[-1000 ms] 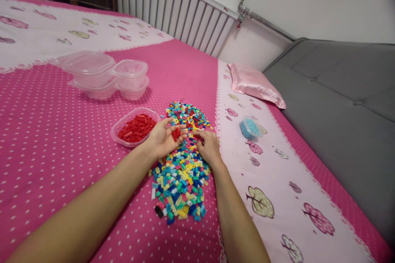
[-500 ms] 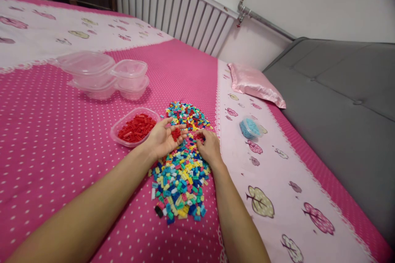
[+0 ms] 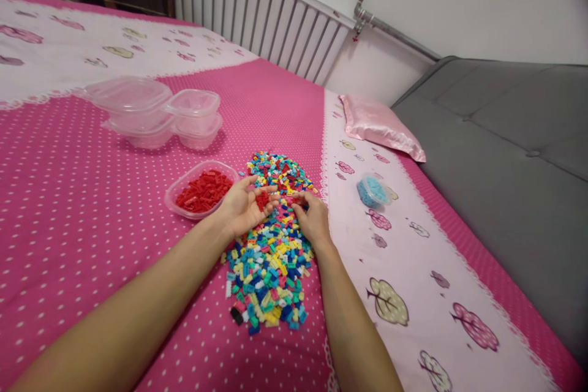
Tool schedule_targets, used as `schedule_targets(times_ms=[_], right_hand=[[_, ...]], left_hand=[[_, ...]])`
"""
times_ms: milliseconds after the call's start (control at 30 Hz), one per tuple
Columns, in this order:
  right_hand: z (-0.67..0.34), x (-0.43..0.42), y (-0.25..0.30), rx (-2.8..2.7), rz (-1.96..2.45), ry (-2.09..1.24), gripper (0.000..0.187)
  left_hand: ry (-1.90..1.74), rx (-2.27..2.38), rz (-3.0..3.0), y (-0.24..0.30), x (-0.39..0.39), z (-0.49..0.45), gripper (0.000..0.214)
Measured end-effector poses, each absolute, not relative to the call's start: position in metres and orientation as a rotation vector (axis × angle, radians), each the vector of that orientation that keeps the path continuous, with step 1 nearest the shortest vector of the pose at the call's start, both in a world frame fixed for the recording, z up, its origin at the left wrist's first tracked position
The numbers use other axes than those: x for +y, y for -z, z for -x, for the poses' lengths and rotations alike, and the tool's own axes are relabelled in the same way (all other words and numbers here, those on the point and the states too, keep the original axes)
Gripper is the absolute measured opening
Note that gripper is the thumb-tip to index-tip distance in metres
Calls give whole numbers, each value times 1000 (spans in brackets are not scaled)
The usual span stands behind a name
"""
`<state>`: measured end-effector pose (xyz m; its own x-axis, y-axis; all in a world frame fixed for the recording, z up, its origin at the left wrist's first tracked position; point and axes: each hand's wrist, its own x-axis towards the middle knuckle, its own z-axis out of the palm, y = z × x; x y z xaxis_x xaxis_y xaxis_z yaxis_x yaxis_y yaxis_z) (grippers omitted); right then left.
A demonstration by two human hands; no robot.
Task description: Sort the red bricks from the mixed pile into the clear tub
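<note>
My left hand (image 3: 245, 207) is palm up over the pile, fingers slightly curled, cradling several small red toy bricks (image 3: 262, 200). My right hand (image 3: 313, 215) hovers at the pile's right side, thumb and fingertips drawn close together; a reddish bit shows at the tips, too small to make out. Beneath both hands lies a mixed pile of small building bricks (image 3: 271, 263) in blue, teal, yellow, white and pink, with a second mound (image 3: 278, 165) behind. Just left of my left hand, a clear plastic tub (image 3: 171, 203) holds red bricks (image 3: 204, 191).
Clear lidded containers (image 3: 138, 98) are stacked at the back left. A small tub of light blue bricks (image 3: 373, 191) stands to the right, near a pink pillow (image 3: 381, 125). The pink bedspread (image 3: 92, 245) lies under everything; a grey headboard (image 3: 496, 135) borders the right.
My right hand's thumb and fingers have shifted slightly at the pile. My left hand stays in place with the red bricks.
</note>
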<state>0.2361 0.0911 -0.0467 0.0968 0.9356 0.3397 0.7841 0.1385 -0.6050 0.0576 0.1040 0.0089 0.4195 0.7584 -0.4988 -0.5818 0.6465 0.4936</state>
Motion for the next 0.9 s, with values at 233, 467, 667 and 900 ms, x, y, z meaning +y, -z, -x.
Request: schedule_targets(times_ms=[233, 467, 667, 900], right_hand=[[-232, 86, 32, -1634, 1579, -255, 18], [-222, 66, -6, -1545, 1333, -198, 18], [-213, 47, -33, -1475, 1228, -106, 17], [-207, 41, -38, -1544, 1198, -121, 18]], left_hand=[[-848, 756, -261, -10, 103, -57, 36], [-785, 694, -263, -10, 102, -58, 38], [-712, 612, -247, -7, 101, -58, 38], [-678, 592, -203, -9, 100, -58, 38]])
